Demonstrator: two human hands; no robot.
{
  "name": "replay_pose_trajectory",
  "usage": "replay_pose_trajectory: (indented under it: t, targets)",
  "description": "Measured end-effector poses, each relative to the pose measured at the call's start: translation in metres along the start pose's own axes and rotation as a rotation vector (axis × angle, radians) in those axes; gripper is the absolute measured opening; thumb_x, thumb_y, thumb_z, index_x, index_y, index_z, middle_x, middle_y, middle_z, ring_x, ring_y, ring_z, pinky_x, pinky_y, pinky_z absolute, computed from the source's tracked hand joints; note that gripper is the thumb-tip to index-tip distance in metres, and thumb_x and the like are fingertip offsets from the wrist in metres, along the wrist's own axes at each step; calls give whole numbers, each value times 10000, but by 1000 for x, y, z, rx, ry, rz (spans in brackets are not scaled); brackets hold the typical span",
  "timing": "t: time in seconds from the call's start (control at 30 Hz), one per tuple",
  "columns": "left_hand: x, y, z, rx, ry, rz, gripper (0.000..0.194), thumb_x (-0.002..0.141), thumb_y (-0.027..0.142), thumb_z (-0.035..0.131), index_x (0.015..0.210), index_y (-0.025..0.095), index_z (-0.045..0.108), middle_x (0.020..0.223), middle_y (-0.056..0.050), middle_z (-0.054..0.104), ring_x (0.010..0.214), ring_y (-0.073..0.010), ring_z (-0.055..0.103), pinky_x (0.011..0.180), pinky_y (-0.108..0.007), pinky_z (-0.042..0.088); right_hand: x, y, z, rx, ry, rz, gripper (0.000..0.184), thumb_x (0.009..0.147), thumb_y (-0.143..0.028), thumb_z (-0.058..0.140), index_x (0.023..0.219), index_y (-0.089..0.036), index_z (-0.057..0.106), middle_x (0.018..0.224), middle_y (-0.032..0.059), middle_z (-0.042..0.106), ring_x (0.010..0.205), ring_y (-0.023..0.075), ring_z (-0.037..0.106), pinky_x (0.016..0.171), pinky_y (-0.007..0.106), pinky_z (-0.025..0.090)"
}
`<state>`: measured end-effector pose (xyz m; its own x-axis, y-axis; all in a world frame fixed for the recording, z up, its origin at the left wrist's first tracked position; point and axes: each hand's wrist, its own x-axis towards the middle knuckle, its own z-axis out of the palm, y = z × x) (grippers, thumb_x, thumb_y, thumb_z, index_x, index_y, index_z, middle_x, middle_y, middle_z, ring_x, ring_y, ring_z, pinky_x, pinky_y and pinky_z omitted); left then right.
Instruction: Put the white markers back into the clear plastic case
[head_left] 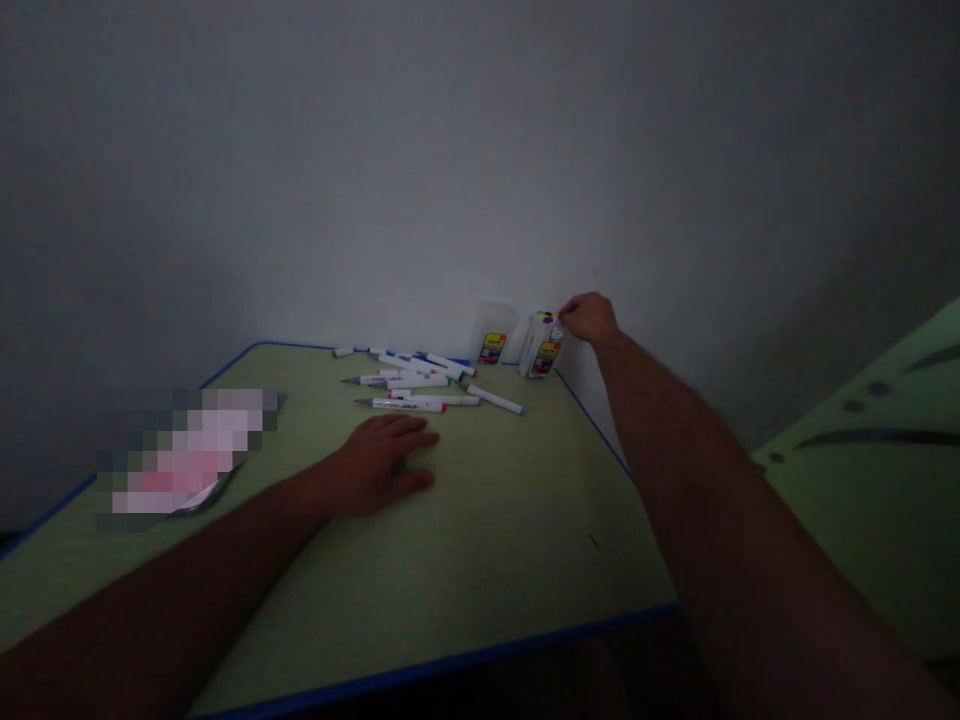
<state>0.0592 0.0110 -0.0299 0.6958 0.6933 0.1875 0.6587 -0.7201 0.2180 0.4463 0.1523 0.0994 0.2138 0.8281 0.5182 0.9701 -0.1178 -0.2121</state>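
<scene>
My left hand [382,460] lies palm down on the table with its fingers spread, just in front of a heap of white markers [416,382]. Some of these markers are uncapped and show their tips. At the back right corner, my right hand [591,316] pinches at the top right edge of a clear marker case [541,345]. Coloured marker ends show at the top of this case. Whatever is between the fingertips is too small to make out. To the left of the case, a clear plastic cover [493,335] with a yellow and red label stands against the wall.
The pale green table [480,560] has a blue edge and meets a grey wall. A blurred pink and white item [196,450] lies at the left. A loose cap [343,352] sits at the back. A green panel [870,480] stands at the right.
</scene>
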Motion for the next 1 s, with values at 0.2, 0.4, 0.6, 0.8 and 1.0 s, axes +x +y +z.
replay_pose_trajectory:
  t: [0.2, 0.4, 0.6, 0.8, 1.0]
  targets:
    - [1, 0, 1, 12, -11, -6, 596, 915, 556, 544, 1418, 237, 564, 1513, -135, 499, 1398, -331, 435, 1142, -514, 336, 0, -1, 0, -46, 15, -18, 158, 704, -150, 719, 839, -178, 797, 930, 110, 765, 919, 274, 715, 844, 362, 567]
    - [0, 1, 0, 26, -29, -14, 605, 921, 559, 533, 1430, 233, 550, 1520, -135, 490, 1405, -324, 427, 1148, -509, 329, 3, -4, 0, -54, 16, -26, 136, 692, -126, 718, 809, -160, 779, 917, 124, 756, 900, 266, 704, 844, 367, 571]
    - [0, 2, 0, 11, -3, -8, 589, 915, 555, 550, 1412, 240, 568, 1506, -133, 507, 1394, -330, 441, 1140, -518, 342, 2, -5, 3, -36, 23, -17, 133, 708, -128, 723, 830, -153, 770, 958, 130, 753, 925, 272, 706, 848, 379, 573]
    - [0, 4, -3, 9, -18, -11, 592, 912, 539, 562, 1412, 222, 569, 1509, -147, 501, 1392, -340, 440, 1136, -534, 340, 1, -4, 1, -40, 21, 25, 189, 714, -102, 698, 879, -138, 782, 969, 140, 754, 939, 272, 708, 868, 379, 568]
    - [-1, 3, -2, 3, -3, -9, 581, 913, 535, 562, 1413, 238, 566, 1514, -133, 498, 1400, -335, 433, 1140, -521, 339, 0, -2, 0, -23, 9, 30, 230, 703, -117, 692, 910, -139, 790, 991, 138, 758, 954, 272, 705, 866, 357, 561]
